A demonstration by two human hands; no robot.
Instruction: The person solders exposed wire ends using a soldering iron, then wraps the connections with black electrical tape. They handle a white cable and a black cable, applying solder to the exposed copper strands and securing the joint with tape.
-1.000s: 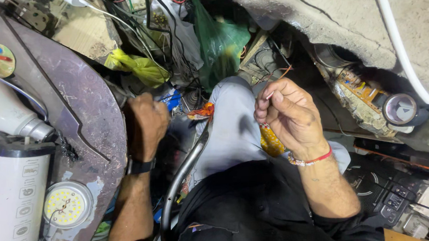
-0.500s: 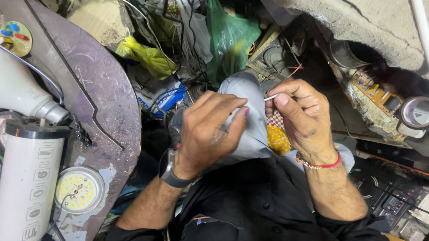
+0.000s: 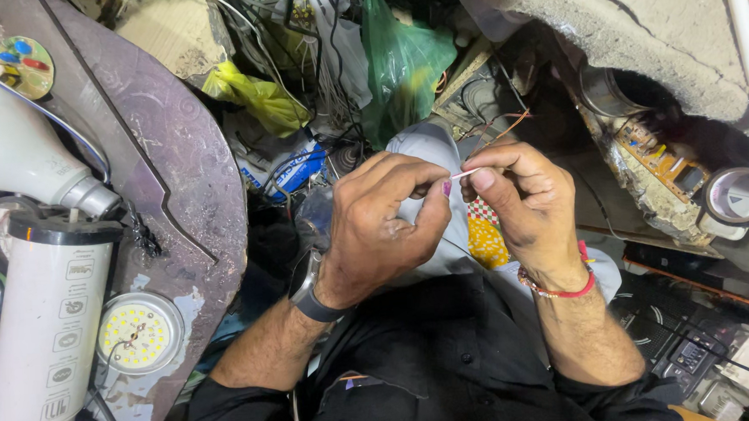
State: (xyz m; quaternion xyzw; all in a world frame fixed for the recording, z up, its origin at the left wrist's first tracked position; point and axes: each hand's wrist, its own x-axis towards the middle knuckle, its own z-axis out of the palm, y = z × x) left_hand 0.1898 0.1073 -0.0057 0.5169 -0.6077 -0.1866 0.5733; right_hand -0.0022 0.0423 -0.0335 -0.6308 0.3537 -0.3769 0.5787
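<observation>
Left hand [image 3: 384, 223] and right hand [image 3: 519, 199] fingertips meeting, both pinched on a thin pale wire [image 3: 465, 173]; round LED disc [image 3: 139, 332] on surface [image 3: 167, 161]

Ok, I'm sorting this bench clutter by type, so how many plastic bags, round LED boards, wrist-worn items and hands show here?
Plastic bags: 2, a green bag and a yellow bag
Round LED boards: 1, a white LED disc
Wrist-worn items: 2, a dark watch and a red wristband
Hands: 2, left hand and right hand, pinching a thin wire
Total: 7
</observation>
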